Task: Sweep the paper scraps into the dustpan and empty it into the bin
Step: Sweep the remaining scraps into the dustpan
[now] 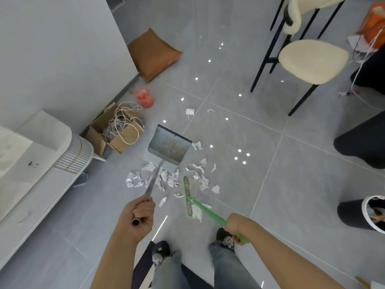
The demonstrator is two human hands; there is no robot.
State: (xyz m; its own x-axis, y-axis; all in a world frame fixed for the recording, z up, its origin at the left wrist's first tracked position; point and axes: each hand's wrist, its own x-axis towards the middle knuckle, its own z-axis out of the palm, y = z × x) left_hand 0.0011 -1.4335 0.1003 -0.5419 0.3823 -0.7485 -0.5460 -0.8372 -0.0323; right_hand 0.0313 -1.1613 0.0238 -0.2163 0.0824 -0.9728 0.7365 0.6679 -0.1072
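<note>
A grey dustpan [168, 146] stands on the floor on a long metal handle, and my left hand [139, 215] grips the top of that handle. My right hand [236, 225] holds the green handle of a broom whose head [187, 197] rests on the tiles just right of the dustpan handle. White paper scraps [166, 178] lie in a loose heap between the dustpan's toothed rear edge and the broom head. A few more scraps [190, 112] lie beyond the pan. A white-rimmed black bin [362, 213] stands at the right edge.
A cardboard box of cords [116, 130] and a red plastic bag [144, 98] sit by the wall at left. A brown cushion [153, 54] leans further back. A cream chair with black legs [308, 61] stands at upper right. A white appliance [52, 151] fills the left.
</note>
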